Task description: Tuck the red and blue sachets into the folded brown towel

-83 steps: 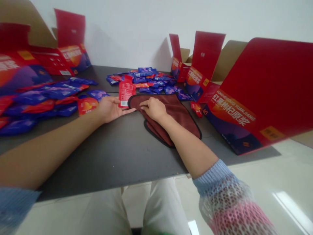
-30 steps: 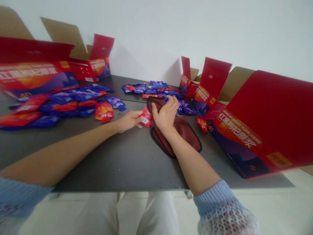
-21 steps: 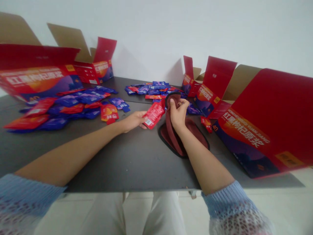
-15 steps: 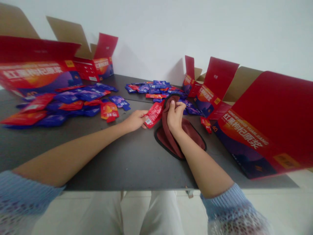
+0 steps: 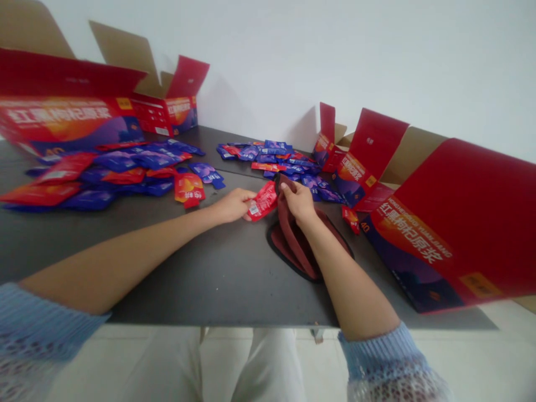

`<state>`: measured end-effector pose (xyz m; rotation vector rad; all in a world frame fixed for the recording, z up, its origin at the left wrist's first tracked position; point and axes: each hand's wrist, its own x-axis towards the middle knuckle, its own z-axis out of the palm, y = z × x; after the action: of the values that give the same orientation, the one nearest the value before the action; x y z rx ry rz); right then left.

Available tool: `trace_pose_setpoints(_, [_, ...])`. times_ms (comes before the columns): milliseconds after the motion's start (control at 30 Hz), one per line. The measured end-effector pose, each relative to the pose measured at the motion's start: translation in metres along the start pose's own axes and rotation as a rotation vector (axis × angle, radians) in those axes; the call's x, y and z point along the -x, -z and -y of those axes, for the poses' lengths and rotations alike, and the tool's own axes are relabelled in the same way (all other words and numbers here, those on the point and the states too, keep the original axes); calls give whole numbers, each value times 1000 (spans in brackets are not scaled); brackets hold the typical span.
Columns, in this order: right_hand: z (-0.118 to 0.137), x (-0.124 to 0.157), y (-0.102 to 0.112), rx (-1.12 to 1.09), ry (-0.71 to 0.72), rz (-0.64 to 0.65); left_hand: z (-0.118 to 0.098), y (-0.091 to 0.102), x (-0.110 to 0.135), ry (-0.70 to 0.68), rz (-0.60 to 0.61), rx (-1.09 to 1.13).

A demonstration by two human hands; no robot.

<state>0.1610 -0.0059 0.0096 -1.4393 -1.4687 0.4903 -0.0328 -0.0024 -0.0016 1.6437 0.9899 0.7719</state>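
Pinching pouch [image 5: 263, 202] well inside table edge [image 5: 218, 319], left hand [image 5: 234, 205] faces right hand [image 5: 298, 201] gripping cloth [image 5: 292, 237].

one view, head-worn: set above the near side of the tabletop [image 5: 188, 273], facing forward and down. left hand [image 5: 234, 205] and right hand [image 5: 300, 202] at middle range, mid-frame; wall [image 5: 259, 61] closes the far side, wearer's legs [image 5: 270, 365] the near edge.

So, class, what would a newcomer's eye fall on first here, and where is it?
Probably the big red box at the right edge. Next, perhaps, mid-picture, the left hand holding a red pouch and the right hand gripping a brown cloth. Then the left heap and back heap of blue and red pouches, vivid on the grey table.
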Motion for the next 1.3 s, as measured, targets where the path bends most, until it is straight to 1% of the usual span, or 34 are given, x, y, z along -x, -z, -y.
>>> trace_pose_setpoints(100, [14,8,5,207,-7,-46,-1,0,0,12,12,9])
trace_pose_setpoints(200, [28,15,12,447,34,-125,-3,0,1,-20,17,-17])
trace_pose_setpoints(267, [30,15,14,488,33,-156,-4,0,2,-39,25,-43])
trace_pose_setpoints(333, [27,14,12,411,19,-153,-4,1,3,-45,41,-50])
trace_pose_setpoints(400, [21,11,8,275,16,-132,-4,4,4,-55,68,-44])
trace_pose_setpoints(467, [17,10,4,163,46,-119,-3,9,7,-76,105,-24])
trace_pose_setpoints(500, [18,11,3,146,75,-119,-3,11,8,-80,128,1])
trace_pose_setpoints(600, [28,17,2,242,203,-143,-2,19,10,-45,195,161])
trace_pose_setpoints(667, [39,24,3,321,274,-153,-2,22,11,-13,216,269])
trace_pose_setpoints(767, [50,33,2,337,311,-135,-1,21,9,4,172,360])
trace_pose_setpoints(900, [45,36,-4,242,341,-125,3,18,6,-2,72,385])
trace_pose_setpoints(967, [40,35,-7,164,409,-131,6,18,7,-35,74,354])
trace_pose_setpoints(1033, [37,33,-10,105,458,-122,8,18,9,-52,122,309])
trace_pose_setpoints(1100, [35,33,-13,67,437,-112,8,18,10,-43,158,273])
trace_pose_setpoints(1133, [35,33,-15,45,404,-112,8,17,11,-38,147,270])
trace_pose_setpoints(1200, [32,33,-20,-10,327,-118,7,13,13,-33,74,284])
trace_pose_setpoints(1300, [25,31,-27,-67,237,-123,6,7,14,-47,-67,286])
